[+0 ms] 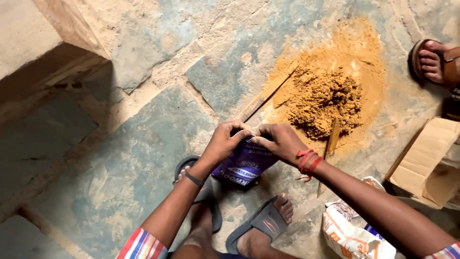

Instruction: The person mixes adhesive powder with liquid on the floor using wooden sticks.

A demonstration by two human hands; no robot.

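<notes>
The sawdust heap (pixel 330 91) lies on the stone floor (pixel 143 144) just beyond the hands. The left hand (pixel 223 143) and right hand (pixel 279 141) pinch the top edge of the purple pouch (pixel 244 165) between closed fingertips above the person's feet; its opening is hidden, and the white sack (pixel 352 235) is cut off below.

Pouch (pixel 244 165) between both hands above the feet, powder heap (pixel 326 96) on the floor (pixel 120 163) beyond it, cardboard box (pixel 429 165) at right, paper bag (pixel 352 235) beside right forearm, step (pixel 33 52) far left.
</notes>
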